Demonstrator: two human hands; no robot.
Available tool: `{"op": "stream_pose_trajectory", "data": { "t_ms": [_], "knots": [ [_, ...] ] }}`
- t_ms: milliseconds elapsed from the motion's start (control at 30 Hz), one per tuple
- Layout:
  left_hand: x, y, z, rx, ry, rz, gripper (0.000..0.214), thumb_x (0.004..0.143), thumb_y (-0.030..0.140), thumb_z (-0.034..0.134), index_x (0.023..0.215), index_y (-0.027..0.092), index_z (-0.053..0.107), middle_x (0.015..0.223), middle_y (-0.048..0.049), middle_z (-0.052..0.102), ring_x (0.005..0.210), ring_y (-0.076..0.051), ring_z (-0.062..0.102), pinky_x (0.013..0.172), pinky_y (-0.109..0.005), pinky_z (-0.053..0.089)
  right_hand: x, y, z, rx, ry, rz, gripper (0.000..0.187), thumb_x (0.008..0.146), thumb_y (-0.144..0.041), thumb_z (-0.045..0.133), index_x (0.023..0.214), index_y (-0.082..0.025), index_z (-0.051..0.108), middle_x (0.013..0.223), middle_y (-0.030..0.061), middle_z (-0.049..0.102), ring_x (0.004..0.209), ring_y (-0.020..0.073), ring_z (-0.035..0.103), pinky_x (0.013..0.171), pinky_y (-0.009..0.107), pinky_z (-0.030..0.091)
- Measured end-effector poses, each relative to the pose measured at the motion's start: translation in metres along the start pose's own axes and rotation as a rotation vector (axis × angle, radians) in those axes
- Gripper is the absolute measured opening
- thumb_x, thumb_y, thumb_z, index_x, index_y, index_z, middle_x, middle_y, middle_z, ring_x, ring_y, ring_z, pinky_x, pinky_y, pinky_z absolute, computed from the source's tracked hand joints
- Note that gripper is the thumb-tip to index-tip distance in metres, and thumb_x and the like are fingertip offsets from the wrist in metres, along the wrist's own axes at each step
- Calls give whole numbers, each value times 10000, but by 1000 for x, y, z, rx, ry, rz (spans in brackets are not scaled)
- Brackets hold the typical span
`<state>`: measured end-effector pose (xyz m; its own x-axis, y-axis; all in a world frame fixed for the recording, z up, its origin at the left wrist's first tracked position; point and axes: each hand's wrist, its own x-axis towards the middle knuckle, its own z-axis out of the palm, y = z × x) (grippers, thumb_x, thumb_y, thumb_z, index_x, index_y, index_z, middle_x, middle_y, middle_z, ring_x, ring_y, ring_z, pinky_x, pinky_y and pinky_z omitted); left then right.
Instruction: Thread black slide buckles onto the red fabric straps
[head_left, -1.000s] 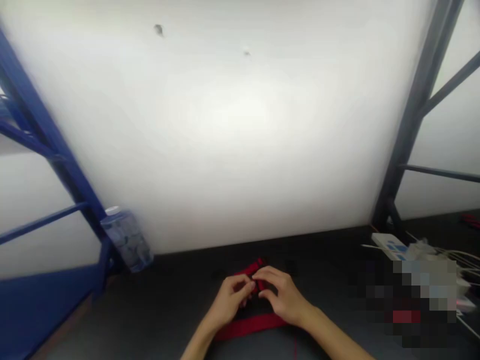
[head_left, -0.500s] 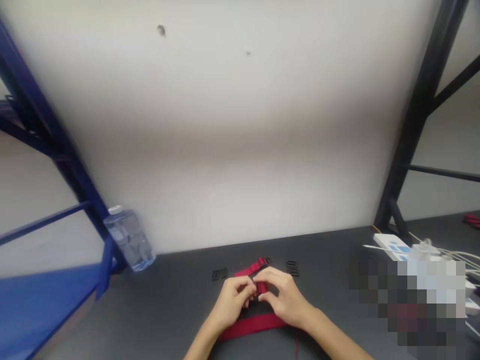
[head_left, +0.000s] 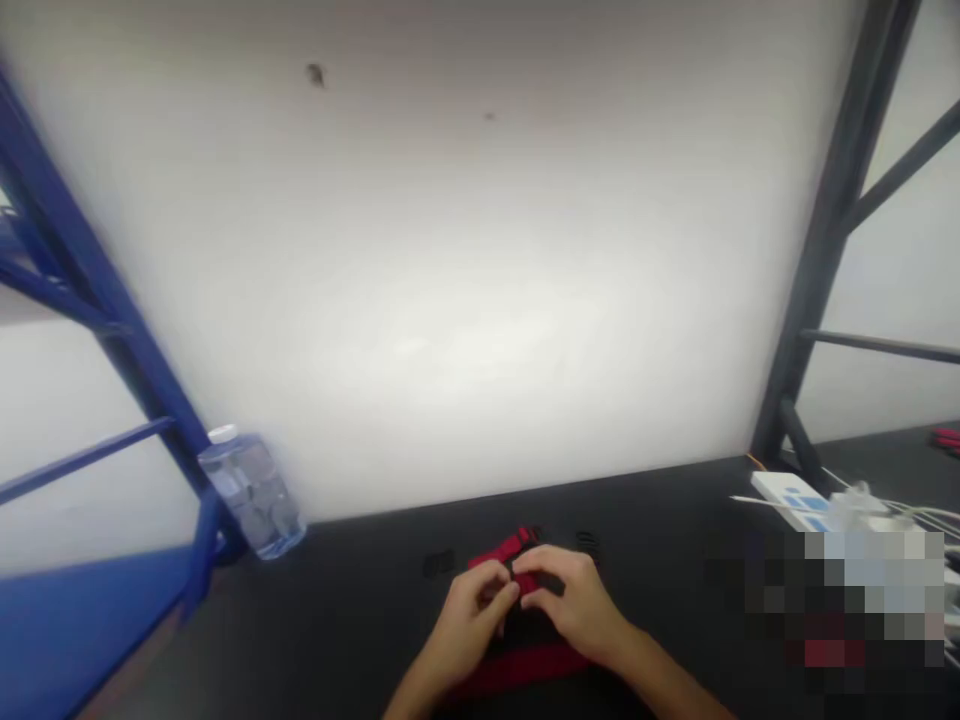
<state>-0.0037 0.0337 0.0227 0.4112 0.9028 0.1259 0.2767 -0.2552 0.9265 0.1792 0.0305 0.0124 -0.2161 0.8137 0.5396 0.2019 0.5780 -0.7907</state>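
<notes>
My left hand (head_left: 474,612) is closed, its thumb and fingertips pinched at the end of a red webbing strap (head_left: 527,582). Facing it, my right hand (head_left: 576,602) has thumb and fingers curled round the same strap, and the fingertips of both hands nearly meet. Just beyond the fingers lies a folded red strap piece (head_left: 499,550) with a dark buckle at its far end. A wide red band (head_left: 529,667) runs along the table below my wrists, partly covered by them. Small black buckles (head_left: 439,563) lie left of my hands, and more black buckles (head_left: 588,545) lie to the right.
On the black table (head_left: 337,620), a clear bottle (head_left: 255,495) with a white cap leans by the blue frame post (head_left: 142,350). At right are a white power strip (head_left: 791,500), pale cables and a blurred-out patch beside a dark post (head_left: 806,300). A white wall (head_left: 465,300) stands behind.
The view has shifted slightly and the table looks darker, the wall brighter. My left thumb and fingers have moved a little closer to the right hand; both stay at the strap.
</notes>
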Motion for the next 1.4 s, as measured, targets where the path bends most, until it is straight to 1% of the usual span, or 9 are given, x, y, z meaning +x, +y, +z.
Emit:
{"op": "stream_pose_trajectory", "data": {
  "t_ms": [200, 367, 433, 733, 867, 1000, 1200, 1300, 1400],
  "knots": [
    [1, -3, -5, 38, 69, 17, 292, 886, 430, 562, 785, 157, 584, 653, 16, 542, 568, -120, 496, 547, -215, 383, 0, 0, 0, 54, 88, 73, 284, 772, -66, 616, 987, -216, 723, 955, 40, 731, 858, 203, 678, 774, 295, 537],
    [2, 3, -8, 264, 241, 134, 133, 803, 307, 670, 828, 186, 619, 827, -31, 625, 785, -193, 563, 726, -278, 437, 2, -5, -1, -7, 118, 43, 220, 753, -76, 644, 902, -214, 729, 898, 35, 732, 848, 208, 675, 793, 306, 522],
    [2, 5, -8, 330, 281, 165, 148, 760, 262, 705, 872, 204, 627, 892, -43, 632, 854, -217, 565, 774, -302, 439, 2, -6, -1, -29, 126, 43, 224, 738, -77, 656, 902, -214, 722, 895, 32, 732, 842, 210, 676, 793, 307, 523],
    [0, -1, -3, 371, 210, 147, 128, 833, 315, 639, 790, 197, 662, 785, -43, 643, 739, -199, 573, 687, -276, 432, -3, -4, 4, -88, 115, -15, 277, 780, -113, 608, 1031, -221, 656, 966, 52, 718, 906, 218, 677, 858, 334, 536],
    [-2, 6, -3, 354, 203, 160, 171, 893, 330, 569, 871, 205, 683, 857, -57, 668, 777, -202, 594, 713, -270, 445, -3, -3, 4, -48, 135, 14, 159, 824, -168, 594, 971, -207, 640, 922, 65, 713, 860, 217, 690, 807, 326, 564],
    [-2, 9, -2, 377, 228, 180, 192, 922, 330, 528, 923, 214, 681, 886, -62, 661, 819, -207, 605, 759, -279, 456, -2, -1, 6, 57, 208, 84, 132, 827, -233, 630, 951, -187, 629, 916, 82, 717, 819, 216, 708, 749, 310, 595],
    [-2, 4, 1, 392, 296, 190, 171, 921, 313, 524, 963, 220, 661, 904, -68, 661, 835, -219, 613, 772, -295, 466, -2, 0, 4, -133, 246, 107, 94, 819, -265, 642, 762, -199, 677, 736, 35, 700, 645, 182, 663, 579, 260, 557],
    [-3, 6, 2, 395, 268, 188, 173, 922, 307, 518, 960, 222, 664, 915, -71, 671, 842, -223, 618, 776, -295, 471, -3, 3, 5, -171, 235, 78, 80, 814, -257, 651, 766, -202, 685, 712, 25, 693, 602, 171, 640, 582, 264, 540],
    [-5, 8, 3, 399, 183, 187, 185, 928, 292, 506, 988, 232, 671, 966, -69, 688, 881, -224, 629, 809, -292, 471, -3, 6, 7, -143, 207, 45, 48, 805, -237, 665, 789, -211, 702, 750, 28, 707, 666, 187, 656, 645, 282, 547]
  ]
}}
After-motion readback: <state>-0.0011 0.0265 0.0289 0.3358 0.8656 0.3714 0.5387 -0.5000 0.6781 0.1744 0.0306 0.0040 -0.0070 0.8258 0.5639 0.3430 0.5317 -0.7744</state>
